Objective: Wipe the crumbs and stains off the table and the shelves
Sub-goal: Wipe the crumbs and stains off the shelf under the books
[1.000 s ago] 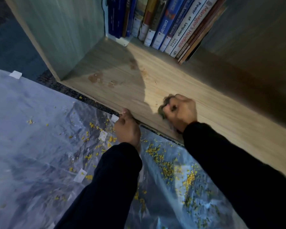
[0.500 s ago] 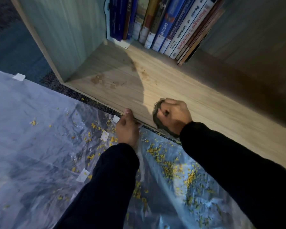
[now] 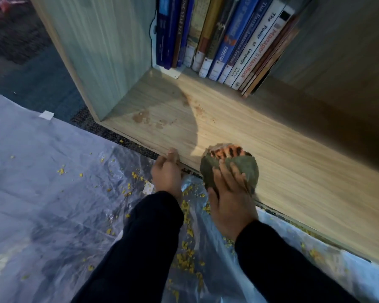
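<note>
A wooden shelf board [image 3: 282, 162] runs across the view, with brown stains [image 3: 140, 117] near its left end. My right hand [image 3: 230, 197] grips a bunched green cloth with orange marks [image 3: 228, 162] at the board's front edge. My left hand [image 3: 166, 173] rests at that front edge, fingers curled over it and over the top of a clear plastic sheet [image 3: 53, 193]. Yellow crumbs [image 3: 186, 254] lie scattered on the sheet below both hands.
A row of upright books [image 3: 223, 40] stands at the back of the shelf against a white bookend [image 3: 169, 73]. The shelf's left side panel [image 3: 101, 51] rises beside the stains. Dark carpet [image 3: 31, 73] lies beyond the sheet, which is taped down with white tape [image 3: 46, 115].
My right hand pulled the cloth toward the shelf's front edge and turned it, so its orange-marked side now shows. My left hand stayed at the edge.
</note>
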Tool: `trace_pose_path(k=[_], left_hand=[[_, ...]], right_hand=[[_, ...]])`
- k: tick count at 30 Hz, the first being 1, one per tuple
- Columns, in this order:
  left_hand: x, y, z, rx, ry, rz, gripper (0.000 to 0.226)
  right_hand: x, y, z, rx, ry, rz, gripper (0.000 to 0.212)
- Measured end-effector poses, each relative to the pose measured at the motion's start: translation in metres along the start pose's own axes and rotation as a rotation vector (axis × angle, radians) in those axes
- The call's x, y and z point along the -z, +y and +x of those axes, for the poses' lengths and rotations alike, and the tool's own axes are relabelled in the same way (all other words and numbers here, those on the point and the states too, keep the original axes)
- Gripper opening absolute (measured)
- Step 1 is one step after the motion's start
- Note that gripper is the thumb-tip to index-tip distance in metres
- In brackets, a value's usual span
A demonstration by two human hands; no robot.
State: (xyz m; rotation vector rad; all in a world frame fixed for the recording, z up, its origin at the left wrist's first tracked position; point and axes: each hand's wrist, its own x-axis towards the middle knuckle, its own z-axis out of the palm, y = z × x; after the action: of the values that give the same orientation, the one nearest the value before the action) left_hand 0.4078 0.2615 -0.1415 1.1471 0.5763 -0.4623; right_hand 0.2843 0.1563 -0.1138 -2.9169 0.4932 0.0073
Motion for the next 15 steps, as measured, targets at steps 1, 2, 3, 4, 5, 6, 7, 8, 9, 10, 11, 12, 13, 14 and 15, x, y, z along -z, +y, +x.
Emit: trace_pose_path(k=[1,2,3,4,5,6,7,8,9,10,11,12,13,14,15], left_hand=[[0.002,0.012,0.008,0.000,0.066,-0.024,0.026],[0.003,0.025,0.017,-0.003,0.122,-0.048,0.026],[0.006,0.035,0.028,-0.024,0.167,-0.062,0.027],[0.008,0.042,0.037,-0.051,0.192,-0.037,0.029],[0.010,0.044,0.043,-0.076,0.220,-0.002,0.035],[0.012,0.042,0.047,-0.084,0.229,0.049,0.042],[0.013,0.040,0.050,-0.096,0.236,0.078,0.048],[0.016,0.035,0.057,-0.088,0.250,0.118,0.054],[0.016,0.037,0.059,-0.071,0.275,0.165,0.058],[0.015,0.046,0.059,-0.027,0.278,0.211,0.063],[0.015,0.055,0.058,0.035,0.265,0.260,0.066],[0.014,0.068,0.054,0.091,0.256,0.287,0.061],[0.015,0.081,0.049,0.121,0.245,0.286,0.047],[0.015,0.089,0.047,0.156,0.246,0.316,0.037],[0.015,0.093,0.049,0.172,0.251,0.368,0.033]], right_hand=[[0.001,-0.005,-0.006,-0.002,-0.073,0.022,0.064],[0.003,-0.006,-0.006,-0.001,-0.136,0.029,0.068],[0.007,-0.007,0.002,0.009,-0.166,0.020,0.071],[0.011,-0.008,0.016,0.021,-0.165,0.009,0.074],[0.015,-0.011,0.036,0.033,-0.172,-0.002,0.075],[0.020,-0.015,0.060,0.044,-0.192,-0.021,0.074],[0.022,-0.021,0.087,0.051,-0.220,-0.049,0.073],[0.022,-0.026,0.114,0.050,-0.232,-0.085,0.072],[0.021,-0.032,0.138,0.041,-0.224,-0.109,0.072],[0.018,-0.040,0.160,0.034,-0.210,-0.119,0.072],[0.017,-0.045,0.176,0.018,-0.193,-0.119,0.071],[0.016,-0.048,0.187,0.009,-0.181,-0.119,0.069],[0.014,-0.051,0.195,0.007,-0.178,-0.119,0.068],[0.014,-0.051,0.199,0.002,-0.183,-0.105,0.067],[0.017,-0.050,0.199,0.004,-0.190,-0.083,0.066]])
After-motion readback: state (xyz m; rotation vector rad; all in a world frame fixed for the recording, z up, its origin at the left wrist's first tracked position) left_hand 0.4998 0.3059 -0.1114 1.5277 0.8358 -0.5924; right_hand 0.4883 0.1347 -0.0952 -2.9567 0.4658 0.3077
